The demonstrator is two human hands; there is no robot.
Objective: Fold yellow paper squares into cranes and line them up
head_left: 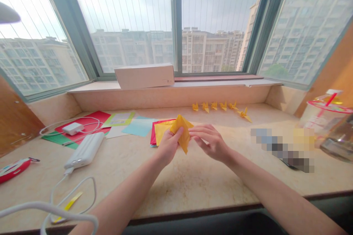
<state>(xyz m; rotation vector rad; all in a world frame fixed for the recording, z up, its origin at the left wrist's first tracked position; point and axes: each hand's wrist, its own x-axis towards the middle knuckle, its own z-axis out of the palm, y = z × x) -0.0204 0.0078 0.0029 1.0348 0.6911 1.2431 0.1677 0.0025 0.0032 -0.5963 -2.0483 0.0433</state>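
Note:
A folded piece of yellow origami paper, diamond-shaped with pointed corners, is held up above the stone counter. My left hand grips its left side, the thumb pressed on the front face. My right hand is at the paper's right edge, fingers stretched toward it and the thumb apart; whether the fingertips touch the paper cannot be told. Behind the left hand lies a stack of yellow sheets with a red sheet beneath. Several small yellow paper cranes stand in a row farther back.
Coloured sheets, a white power bank and a charger with cables lie left. A red-and-white object sits far left. A white box rests on the sill. At right are a lidded plastic cup and a blurred-out item.

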